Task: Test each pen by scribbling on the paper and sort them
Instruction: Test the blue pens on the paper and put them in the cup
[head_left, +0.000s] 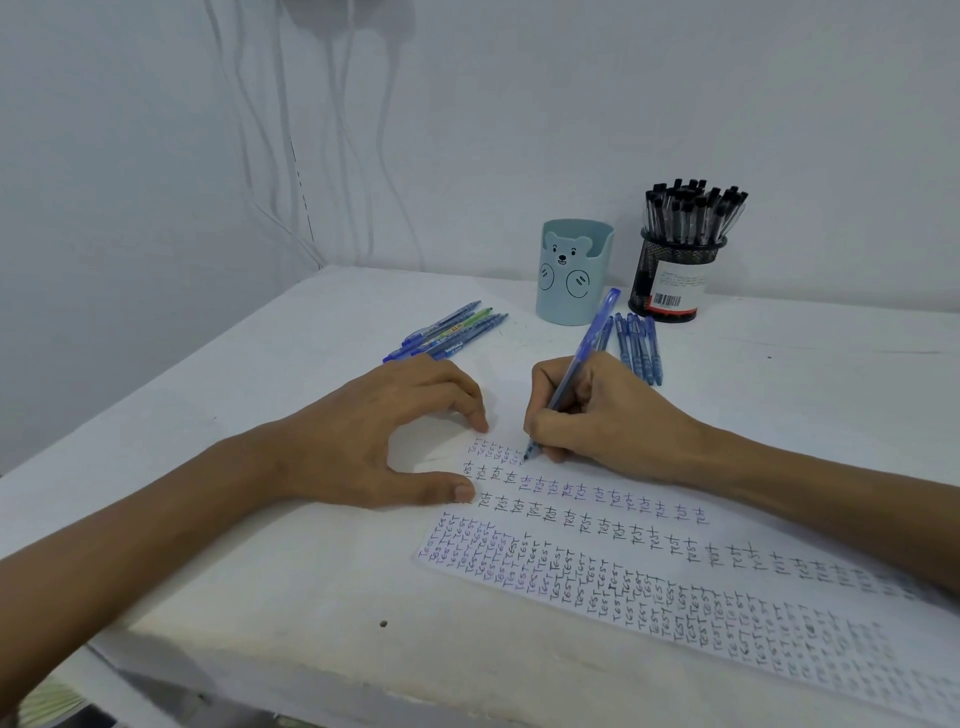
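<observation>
The right hand (597, 415) pinches a blue pen (582, 358) in a writing grip, tip touching the paper (675, 571) at its top row of scribbles. The left hand (374, 431), spread and holding nothing, presses fingertips and thumb on the paper's left edge. Beyond the paper lie two pen groups, far left (447, 332) and far right (641, 345). Both look blue, so the tested pen could land in the wrong one. If the left hand lifts, the paper may slide on the desk (260, 571).
</observation>
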